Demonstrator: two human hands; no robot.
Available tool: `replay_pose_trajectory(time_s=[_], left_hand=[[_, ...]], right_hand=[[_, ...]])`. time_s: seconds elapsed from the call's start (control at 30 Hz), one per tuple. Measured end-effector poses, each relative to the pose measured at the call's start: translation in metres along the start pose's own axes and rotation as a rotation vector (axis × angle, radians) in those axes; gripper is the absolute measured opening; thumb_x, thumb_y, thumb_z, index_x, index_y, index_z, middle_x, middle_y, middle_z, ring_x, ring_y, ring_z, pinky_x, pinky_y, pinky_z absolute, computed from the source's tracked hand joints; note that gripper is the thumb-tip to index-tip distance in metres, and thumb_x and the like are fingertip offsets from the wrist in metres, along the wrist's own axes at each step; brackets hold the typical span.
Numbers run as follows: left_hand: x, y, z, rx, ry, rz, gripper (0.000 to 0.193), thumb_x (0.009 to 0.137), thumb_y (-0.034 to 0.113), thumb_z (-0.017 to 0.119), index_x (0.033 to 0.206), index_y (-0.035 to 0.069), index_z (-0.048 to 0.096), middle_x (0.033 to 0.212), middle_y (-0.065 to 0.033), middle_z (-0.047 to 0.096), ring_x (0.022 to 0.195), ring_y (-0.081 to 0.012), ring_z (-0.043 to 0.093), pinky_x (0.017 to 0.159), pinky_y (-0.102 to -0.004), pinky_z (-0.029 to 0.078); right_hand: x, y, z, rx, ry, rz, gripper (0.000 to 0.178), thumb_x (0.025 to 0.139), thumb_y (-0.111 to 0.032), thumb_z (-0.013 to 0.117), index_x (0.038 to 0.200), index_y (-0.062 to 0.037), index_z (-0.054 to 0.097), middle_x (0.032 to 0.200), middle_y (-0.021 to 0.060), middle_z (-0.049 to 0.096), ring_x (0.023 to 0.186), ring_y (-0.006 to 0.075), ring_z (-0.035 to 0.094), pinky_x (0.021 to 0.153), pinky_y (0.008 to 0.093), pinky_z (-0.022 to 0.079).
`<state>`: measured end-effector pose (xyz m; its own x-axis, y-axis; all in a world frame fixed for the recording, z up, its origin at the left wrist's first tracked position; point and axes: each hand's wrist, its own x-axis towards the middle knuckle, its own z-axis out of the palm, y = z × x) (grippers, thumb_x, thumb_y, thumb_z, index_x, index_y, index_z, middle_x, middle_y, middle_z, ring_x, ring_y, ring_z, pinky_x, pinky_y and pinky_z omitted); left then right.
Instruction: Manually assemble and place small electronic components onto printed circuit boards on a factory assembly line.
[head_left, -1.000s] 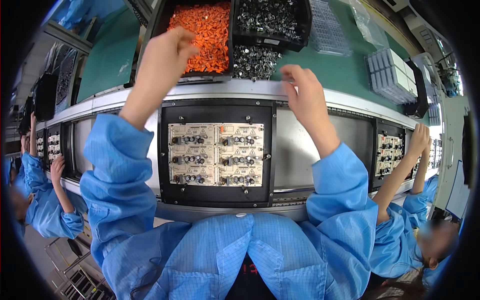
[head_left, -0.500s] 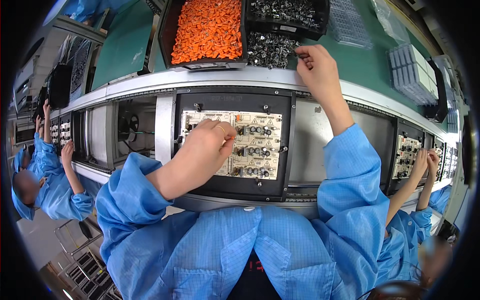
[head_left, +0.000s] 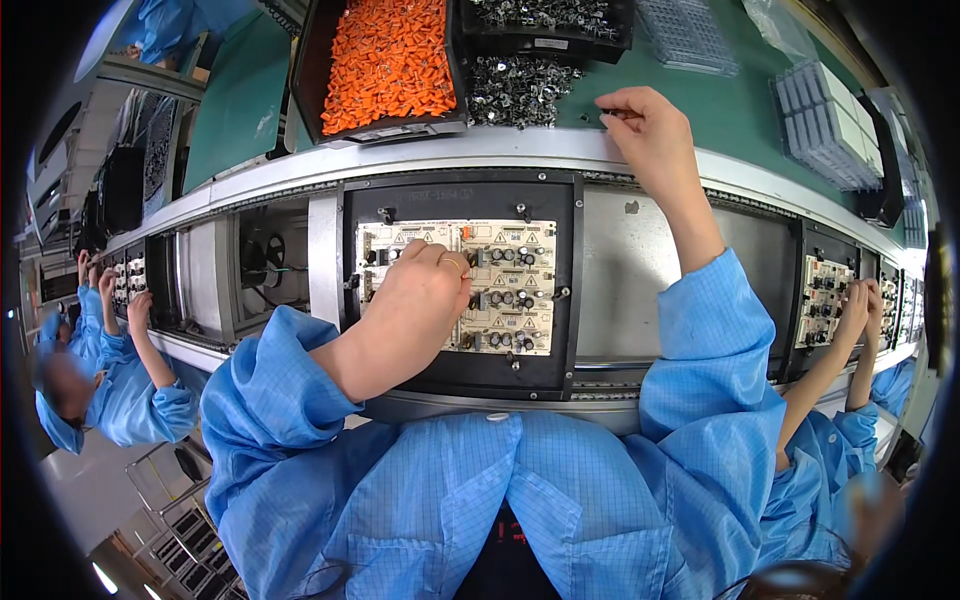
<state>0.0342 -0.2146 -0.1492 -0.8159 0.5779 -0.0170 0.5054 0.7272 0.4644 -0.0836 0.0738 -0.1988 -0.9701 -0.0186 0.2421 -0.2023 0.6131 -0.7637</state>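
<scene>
While L hand (head_left: 420,297)'s over PCB (head_left: 507,288), co-wkrs (head_left: 143,398) line metal conveyor (head_left: 535,150).

Grey floor (head_left: 90,490), green worktop (head_left: 690,110)

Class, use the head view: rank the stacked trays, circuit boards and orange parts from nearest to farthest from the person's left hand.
1. Circuit boards: right under the left hand.
2. Orange parts: beyond the boards, top of picture.
3. Stacked trays: upper right.
</scene>
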Motion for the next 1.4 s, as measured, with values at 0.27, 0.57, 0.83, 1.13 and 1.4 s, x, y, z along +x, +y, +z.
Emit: replay_pose_trajectory(time_s=[0.27, 0.57, 0.83, 1.13, 1.4], left_hand=[[0.003, 0.0, -0.002, -0.071, -0.029, -0.022, 0.01, 0.082, 0.0, 0.068, 0.091, -0.003, 0.066, 0.085, -0.0177, 0.065, 0.085, -0.0367, 0.061, 0.076, -0.0432, 0.05], [0.003, -0.001, 0.006, -0.023, 0.003, -0.044, 0.011, 0.082, 0.002, 0.07, 0.091, -0.002, 0.065, 0.083, -0.017, 0.064, 0.08, -0.0354, 0.06, 0.072, -0.0433, 0.05], [0.051, -0.027, -0.042, 0.006, 0.346, -0.012, 0.013, 0.088, 0.011, 0.069, 0.088, 0.001, 0.061, 0.083, -0.0215, 0.064, 0.08, -0.041, 0.06, 0.074, -0.0484, 0.048], [0.158, -0.174, -0.082, 0.69, 0.548, 0.009, 0.024, 0.092, 0.015, 0.067, 0.111, 0.002, 0.07, 0.087, -0.0152, 0.069, 0.081, -0.0284, 0.067, 0.072, -0.0369, 0.051], [0.165, -0.149, -0.093, 0.339, 0.587, -0.134, 0.015, 0.083, 0.01, 0.066, 0.08, -0.005, 0.07, 0.08, -0.0288, 0.066, 0.08, -0.0446, 0.065, 0.075, -0.0502, 0.051]], right_hand=[[0.002, 0.002, 0.004, 0.034, -0.001, 0.01, 0.017, 0.087, 0.001, 0.067, 0.104, 0.0024, 0.072, 0.104, 0.0069, 0.069, 0.086, 0.0109, 0.066, 0.079, 0.0237, 0.054], [0.003, -0.005, 0.002, -0.089, -0.036, -0.018, 0.016, 0.088, 0.0, 0.067, 0.102, 0.0022, 0.073, 0.103, 0.0072, 0.069, 0.087, 0.0139, 0.067, 0.079, 0.0249, 0.053], [0.001, -0.011, -0.009, 0.096, -0.008, 0.089, 0.015, 0.087, 0.003, 0.067, 0.1, 0.0005, 0.074, 0.101, 0.0063, 0.07, 0.085, 0.0137, 0.064, 0.074, 0.0268, 0.052], [-0.092, -0.091, -0.016, 0.197, -0.311, -0.192, 0.015, 0.083, 0.008, 0.066, 0.094, -0.0004, 0.07, 0.096, 0.0122, 0.069, 0.089, 0.0253, 0.068, 0.074, 0.0302, 0.054], [-0.162, -0.096, 0.001, -0.029, -0.292, -0.218, 0.025, 0.081, 0.009, 0.069, 0.104, -0.0002, 0.065, 0.095, 0.0131, 0.068, 0.088, 0.0295, 0.068, 0.076, 0.0372, 0.056]])
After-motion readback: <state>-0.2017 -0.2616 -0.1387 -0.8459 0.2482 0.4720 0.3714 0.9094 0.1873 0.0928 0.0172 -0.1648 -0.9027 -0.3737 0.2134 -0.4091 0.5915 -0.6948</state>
